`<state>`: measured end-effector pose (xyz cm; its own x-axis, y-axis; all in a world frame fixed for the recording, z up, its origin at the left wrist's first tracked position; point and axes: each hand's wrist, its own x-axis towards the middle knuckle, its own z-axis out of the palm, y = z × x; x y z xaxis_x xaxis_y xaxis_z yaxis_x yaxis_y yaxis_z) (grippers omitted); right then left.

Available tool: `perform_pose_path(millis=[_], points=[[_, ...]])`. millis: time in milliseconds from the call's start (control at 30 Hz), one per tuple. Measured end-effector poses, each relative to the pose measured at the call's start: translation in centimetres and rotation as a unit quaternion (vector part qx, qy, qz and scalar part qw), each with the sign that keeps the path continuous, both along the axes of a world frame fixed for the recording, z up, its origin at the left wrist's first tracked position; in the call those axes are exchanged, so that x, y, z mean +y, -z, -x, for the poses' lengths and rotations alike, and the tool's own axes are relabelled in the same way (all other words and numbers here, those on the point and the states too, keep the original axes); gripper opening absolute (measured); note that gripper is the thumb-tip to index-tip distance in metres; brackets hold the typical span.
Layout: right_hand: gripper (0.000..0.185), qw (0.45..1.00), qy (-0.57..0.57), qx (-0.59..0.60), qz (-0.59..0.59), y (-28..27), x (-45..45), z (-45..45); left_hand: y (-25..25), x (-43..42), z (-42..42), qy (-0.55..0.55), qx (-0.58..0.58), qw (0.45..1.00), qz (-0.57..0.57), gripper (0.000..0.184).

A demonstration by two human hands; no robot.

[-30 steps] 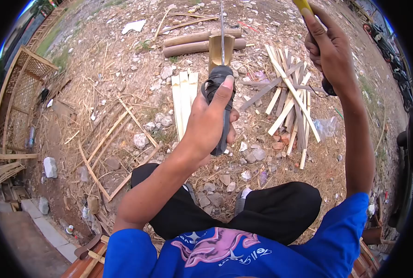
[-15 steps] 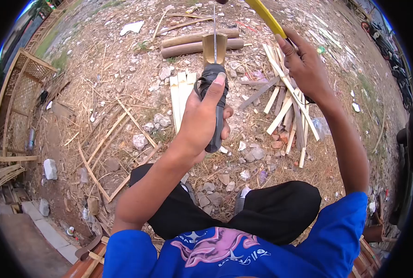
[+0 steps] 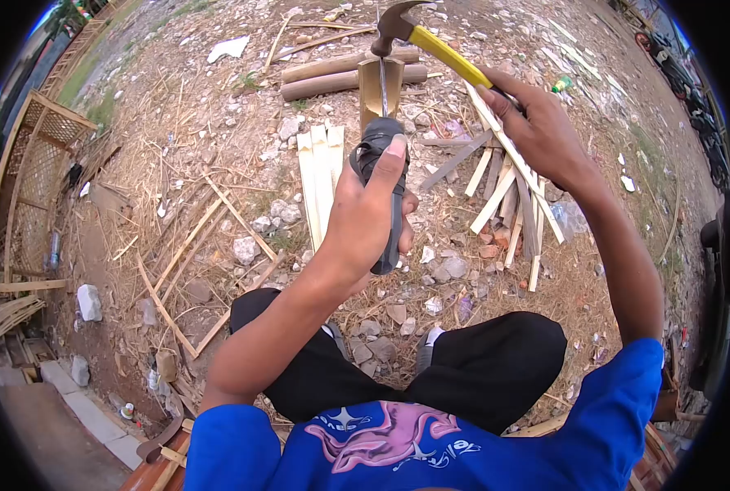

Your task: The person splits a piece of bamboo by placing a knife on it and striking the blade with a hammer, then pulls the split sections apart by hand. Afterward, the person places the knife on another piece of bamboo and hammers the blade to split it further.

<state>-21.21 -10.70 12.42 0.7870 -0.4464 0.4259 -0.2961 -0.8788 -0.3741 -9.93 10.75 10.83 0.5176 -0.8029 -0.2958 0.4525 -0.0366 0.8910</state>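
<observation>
My left hand (image 3: pixel 371 214) is wrapped round the black handle (image 3: pixel 391 245) of a blade, thumb along its top. The thin blade (image 3: pixel 384 92) points away from me, edge-on, at a split bamboo piece (image 3: pixel 371 88) whose hollow side shows. In my right hand (image 3: pixel 537 123) is a claw hammer with a yellow shaft (image 3: pixel 447 55). Its dark metal head (image 3: pixel 395 26) is over the blade near the top of the bamboo; whether they touch I cannot tell.
Bamboo poles (image 3: pixel 324 84) lie beyond my left hand. Pale strips (image 3: pixel 322 176) are on the ground near it, and a pile of slats (image 3: pixel 508 188) lies to the right. Stones (image 3: pixel 246 250) are scattered about. A lattice frame (image 3: pixel 29 196) stands at far left.
My right hand has come down and to the left, bringing the hammer's head into view over the blade. My left hand keeps its hold on the handle and has shifted only slightly.
</observation>
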Motion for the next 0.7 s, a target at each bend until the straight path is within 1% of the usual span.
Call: perform_pose_path(millis=[33, 67, 167, 200, 233, 300, 367, 433, 467, 500, 533, 600, 633, 667, 700], points=[[0.043, 0.998, 0.02, 0.03, -0.047, -3.0, 0.5, -0.2, 0.1, -0.1, 0.0, -0.007, 0.0, 1.0, 0.004, 0.038], [0.042, 0.989, 0.036, 0.003, -0.141, -4.3, 1.2, -0.2, 0.2, -0.1, 0.1, -0.007, 0.002, 1.0, 0.004, 0.038], [0.05, 0.971, -0.031, -0.12, -0.205, -5.5, 0.0, -0.1, -0.1, -0.1, -0.1, -0.008, -0.007, 1.0, -0.002, 0.038], [0.047, 0.974, -0.006, -0.131, -0.187, -5.1, 0.2, -0.3, -0.1, -0.1, 0.1, -0.011, -0.006, 1.0, -0.003, 0.038], [0.046, 0.981, 0.036, -0.108, -0.157, -4.2, 0.9, -0.5, -0.1, -0.2, 0.3, -0.014, -0.006, 1.0, -0.002, 0.038], [0.045, 0.999, -0.025, -0.036, 0.029, -0.9, 0.1, -0.8, -0.1, -0.1, 0.4, -0.009, -0.007, 1.0, 0.0, 0.038], [0.045, 1.0, -0.003, -0.011, -0.028, -0.5, -0.5, -0.5, -0.1, -0.1, 0.5, -0.003, -0.008, 1.0, 0.004, 0.038], [0.045, 0.995, 0.022, 0.004, -0.096, -4.4, -0.1, -0.7, 0.2, 0.0, 0.4, 0.0, -0.01, 1.0, 0.002, 0.037], [0.041, 0.989, 0.014, -0.069, -0.132, -5.9, 0.4, -0.6, 0.2, 0.1, 0.4, -0.001, -0.008, 1.0, 0.001, 0.037], [0.046, 0.97, -0.023, -0.134, -0.203, -6.8, 0.0, -0.5, 0.1, 0.1, 0.3, -0.001, -0.007, 1.0, 0.001, 0.037], [0.04, 0.893, -0.16, -0.26, -0.331, -5.2, -4.5, -0.6, 0.0, 0.0, 0.4, 0.001, -0.004, 1.0, 0.001, 0.037], [0.036, 0.87, -0.235, -0.323, -0.288, -0.5, -8.5, -1.2, 0.3, -0.1, 0.2, 0.003, -0.006, 1.0, 0.003, 0.037], [0.038, 0.94, -0.175, -0.264, -0.127, 1.7, -7.4, -1.6, 0.3, -0.1, 0.2, 0.003, -0.008, 1.0, 0.006, 0.036], [0.04, 0.974, -0.11, -0.195, 0.038, 3.5, -6.0, -2.0, 0.3, -0.1, 0.3, 0.0, -0.003, 1.0, 0.01, 0.036], [0.042, 0.986, -0.056, -0.139, 0.073, 3.4, -4.9, -2.0, 0.2, -0.1, 0.5, -0.003, 0.0, 1.0, 0.015, 0.036]])
